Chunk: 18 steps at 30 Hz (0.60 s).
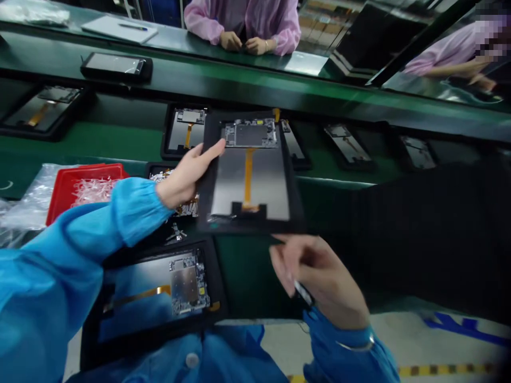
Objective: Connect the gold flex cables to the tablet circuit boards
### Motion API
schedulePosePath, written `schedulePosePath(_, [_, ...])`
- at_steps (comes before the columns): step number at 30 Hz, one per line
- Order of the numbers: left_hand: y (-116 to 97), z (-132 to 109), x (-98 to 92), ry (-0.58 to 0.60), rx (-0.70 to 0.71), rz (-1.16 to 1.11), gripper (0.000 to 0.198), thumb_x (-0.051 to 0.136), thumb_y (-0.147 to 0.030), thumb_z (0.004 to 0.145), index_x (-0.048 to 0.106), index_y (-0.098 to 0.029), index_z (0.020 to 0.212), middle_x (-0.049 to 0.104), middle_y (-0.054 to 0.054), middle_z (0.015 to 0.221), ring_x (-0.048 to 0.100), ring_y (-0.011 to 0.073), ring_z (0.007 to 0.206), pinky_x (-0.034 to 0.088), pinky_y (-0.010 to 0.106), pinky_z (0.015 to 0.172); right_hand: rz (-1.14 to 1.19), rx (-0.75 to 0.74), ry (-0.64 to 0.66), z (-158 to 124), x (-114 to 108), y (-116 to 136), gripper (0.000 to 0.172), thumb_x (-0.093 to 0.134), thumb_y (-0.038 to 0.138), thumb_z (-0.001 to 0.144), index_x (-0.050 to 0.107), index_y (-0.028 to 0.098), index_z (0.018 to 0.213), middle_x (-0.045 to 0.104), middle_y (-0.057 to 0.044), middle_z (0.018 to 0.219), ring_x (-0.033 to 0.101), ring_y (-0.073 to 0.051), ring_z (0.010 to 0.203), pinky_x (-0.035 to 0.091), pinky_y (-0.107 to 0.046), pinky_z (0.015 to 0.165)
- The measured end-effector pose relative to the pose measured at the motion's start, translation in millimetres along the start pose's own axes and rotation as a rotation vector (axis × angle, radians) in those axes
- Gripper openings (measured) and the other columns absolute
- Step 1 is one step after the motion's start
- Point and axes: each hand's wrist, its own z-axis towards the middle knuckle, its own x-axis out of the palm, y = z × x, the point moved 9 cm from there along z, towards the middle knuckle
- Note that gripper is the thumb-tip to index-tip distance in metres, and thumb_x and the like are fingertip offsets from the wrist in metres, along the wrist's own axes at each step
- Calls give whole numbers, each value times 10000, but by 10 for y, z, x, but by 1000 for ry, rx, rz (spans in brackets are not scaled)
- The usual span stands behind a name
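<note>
Blue gathered sleeves (136, 210) end at two bare hands. The left hand (183, 175) has its fingers straight and pressed together, clasping the left edge of a black-framed tablet panel (249, 183) with a silver back, an orange flex ribbon and an exposed circuit board. That panel is held up, tilted, above a green conveyor belt (255, 266). The right hand (319, 279) sits at the panel's lower edge, fingertips (285, 260) reaching to it, with a small dark object (303, 293) tucked among the fingers; whether it pinches the edge cannot be told. More panels lie in black trays (175, 154) along the belt. Nearby, a red plastic tray (85, 171) holds white shreds, and across the belt a co-worker in a pink smock (243, 18) rests both hands on a bench (179, 45).
</note>
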Motion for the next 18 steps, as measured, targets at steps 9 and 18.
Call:
schedulePosePath(9, [451, -1043, -293, 768, -37, 952, 414, 638, -390, 915, 540, -237, 1287, 687, -2, 1004, 655, 141, 841, 510, 191, 694, -483, -326, -493, -155, -374, 209, 142, 737, 106, 810, 752, 247, 802, 636, -12, 787, 591, -110, 729, 414, -210, 501])
schedulePosePath(18, [580, -1286, -277, 457, 646, 1390, 408, 533, -314, 980, 501, -114, 1334, 539, 160, 1241, 512, 268, 1135, 492, 427, 951, -846, -362, -78, 306, 282, -401, 163, 655, 76, 876, 737, 201, 941, 673, -20, 869, 623, -88, 701, 491, -195, 577])
